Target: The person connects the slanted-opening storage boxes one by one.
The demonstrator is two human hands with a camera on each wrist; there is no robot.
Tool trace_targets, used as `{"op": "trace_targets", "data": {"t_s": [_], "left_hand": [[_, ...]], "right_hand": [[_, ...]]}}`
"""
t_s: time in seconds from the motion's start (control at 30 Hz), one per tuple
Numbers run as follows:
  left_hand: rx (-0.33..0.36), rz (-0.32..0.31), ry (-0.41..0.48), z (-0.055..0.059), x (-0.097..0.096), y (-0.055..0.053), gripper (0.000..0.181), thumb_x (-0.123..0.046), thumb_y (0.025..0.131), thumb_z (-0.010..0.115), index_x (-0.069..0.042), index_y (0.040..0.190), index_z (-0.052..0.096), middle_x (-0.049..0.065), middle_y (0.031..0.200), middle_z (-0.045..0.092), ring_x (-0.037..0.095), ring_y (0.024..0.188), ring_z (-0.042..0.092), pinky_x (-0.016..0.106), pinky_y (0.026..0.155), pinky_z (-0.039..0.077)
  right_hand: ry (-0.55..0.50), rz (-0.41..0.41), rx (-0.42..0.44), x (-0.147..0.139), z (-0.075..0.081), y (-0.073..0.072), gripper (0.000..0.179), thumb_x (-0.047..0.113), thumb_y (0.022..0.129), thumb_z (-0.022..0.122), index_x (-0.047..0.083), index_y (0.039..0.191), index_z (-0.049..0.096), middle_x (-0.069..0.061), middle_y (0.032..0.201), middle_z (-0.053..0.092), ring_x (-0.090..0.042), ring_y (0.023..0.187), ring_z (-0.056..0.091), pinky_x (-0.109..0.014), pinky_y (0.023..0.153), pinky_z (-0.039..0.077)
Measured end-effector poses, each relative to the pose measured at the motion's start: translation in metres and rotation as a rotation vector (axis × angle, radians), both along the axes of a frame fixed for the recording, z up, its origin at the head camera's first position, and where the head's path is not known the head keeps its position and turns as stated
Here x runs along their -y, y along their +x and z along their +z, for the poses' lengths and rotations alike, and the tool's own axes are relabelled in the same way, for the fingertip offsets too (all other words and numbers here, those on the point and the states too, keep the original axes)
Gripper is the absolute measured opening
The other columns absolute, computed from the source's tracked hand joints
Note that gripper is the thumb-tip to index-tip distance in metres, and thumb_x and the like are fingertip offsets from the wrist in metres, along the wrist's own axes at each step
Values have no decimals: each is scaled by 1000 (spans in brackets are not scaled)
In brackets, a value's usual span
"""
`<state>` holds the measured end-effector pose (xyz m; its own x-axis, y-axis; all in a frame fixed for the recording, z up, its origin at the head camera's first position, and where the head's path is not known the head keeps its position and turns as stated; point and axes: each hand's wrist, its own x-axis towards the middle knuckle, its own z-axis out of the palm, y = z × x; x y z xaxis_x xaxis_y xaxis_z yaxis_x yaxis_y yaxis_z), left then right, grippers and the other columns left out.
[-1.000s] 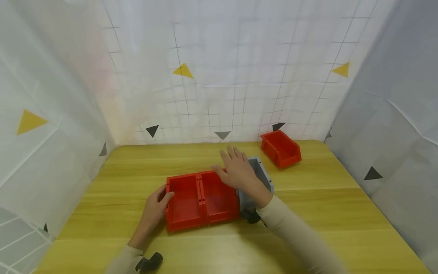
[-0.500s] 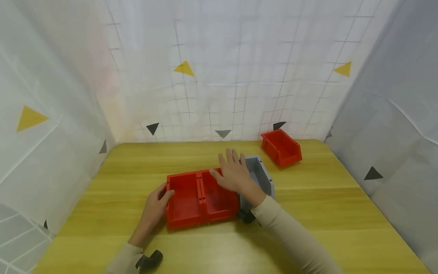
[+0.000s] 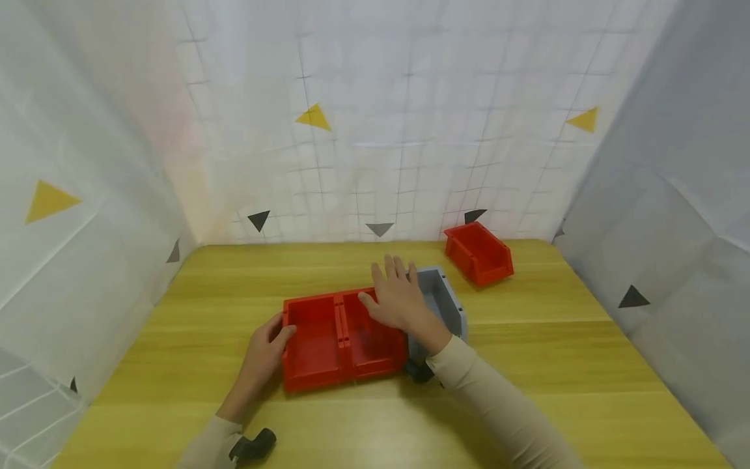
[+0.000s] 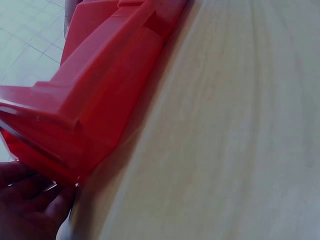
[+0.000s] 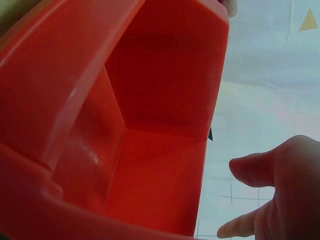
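Two red storage bins stand side by side on the table, a left red bin (image 3: 314, 342) and a middle red bin (image 3: 377, 348). Against the right side of the pair sits a grey storage bin (image 3: 448, 303), partly covered by my right arm. My left hand (image 3: 265, 355) grips the left bin's outer wall, thumb over the rim and fingers outside. In the left wrist view, the fingers (image 4: 35, 205) are at the red bin's lower corner. My right hand (image 3: 398, 303) is spread, fingers straight, over where the middle and grey bins meet. The right wrist view shows its thumb (image 5: 252, 167) apart from the bin's edge.
Another red bin (image 3: 480, 254) stands at an angle near the back right of the wooden table (image 3: 527, 365). White sheeting (image 3: 375, 130) with yellow and dark triangles rises behind the table and at both sides.
My right hand has shifted slightly left, with its fingers pointing more straight ahead, and more of the grey bin shows. The left hand keeps its grip, and the bins stay in place.
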<state>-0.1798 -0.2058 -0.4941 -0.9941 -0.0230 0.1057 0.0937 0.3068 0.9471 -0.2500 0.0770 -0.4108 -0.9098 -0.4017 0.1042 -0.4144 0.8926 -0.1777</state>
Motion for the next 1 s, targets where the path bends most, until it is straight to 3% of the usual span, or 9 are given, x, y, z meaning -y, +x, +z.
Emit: {"op": "trace_targets", "data": {"t_s": [0.43, 0.67, 1.0], "left_hand": [[33, -10, 19, 0, 1, 1, 49, -27, 108, 57, -6, 151, 53, 14, 145, 58, 30, 127, 57, 48, 106, 48], [16, -2, 10, 0, 1, 0, 46, -24, 108, 56, -4, 149, 55, 16, 140, 61, 31, 120, 60, 45, 103, 51], [21, -12, 9, 0, 1, 2, 47, -27, 108, 56, -6, 150, 54, 14, 142, 60, 30, 122, 59, 43, 104, 50]], "right_hand": [[17, -14, -1, 1, -3, -2, 76, 48, 105, 53, 4, 162, 30, -26, 167, 19, -43, 154, 13, -63, 121, -1], [29, -17, -16, 2, -2, 0, 76, 48, 105, 53, 4, 162, 31, -26, 166, 21, -43, 154, 15, -63, 122, 1], [48, -26, -13, 2, -5, -2, 77, 49, 104, 53, 5, 163, 30, -25, 167, 20, -42, 154, 15, -64, 121, 3]]}}
